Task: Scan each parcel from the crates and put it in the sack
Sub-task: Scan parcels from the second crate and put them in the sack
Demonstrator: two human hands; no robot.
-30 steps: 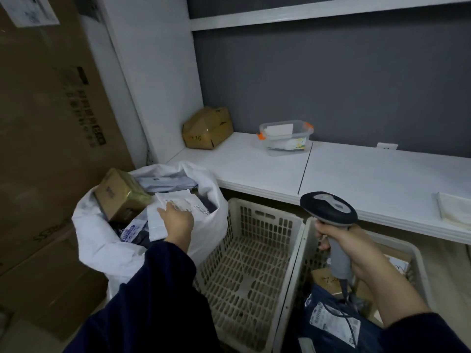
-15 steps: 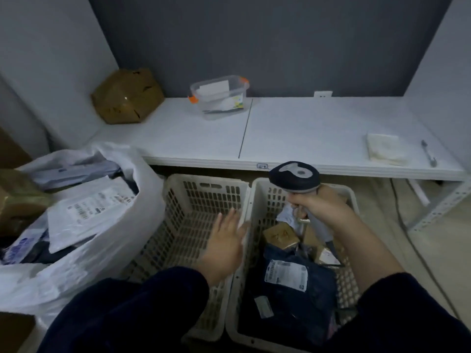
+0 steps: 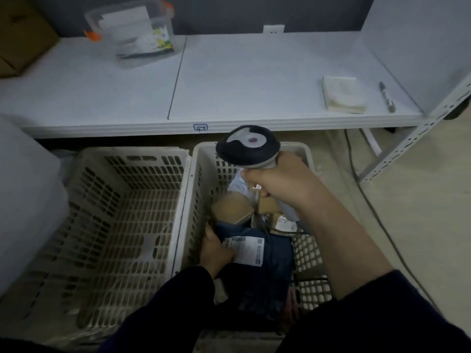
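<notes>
So, left hand [image 3: 216,250] is now down in the right crate [image 3: 195,179].
Half a second ago it hovered open over the rim; now its fingers sit on the dark blue parcel [image 3: 270,276] by the label [image 3: 248,250], can't tell if gripping. Right hand [image 3: 280,182] wraps the scanner [image 3: 248,146] above.

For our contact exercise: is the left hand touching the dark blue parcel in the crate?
Touching. The head view shows the left hand gripping the dark blue parcel at its left edge, fingers overlapping its white label.

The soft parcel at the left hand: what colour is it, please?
The soft parcel is dark blue; head view.
</notes>
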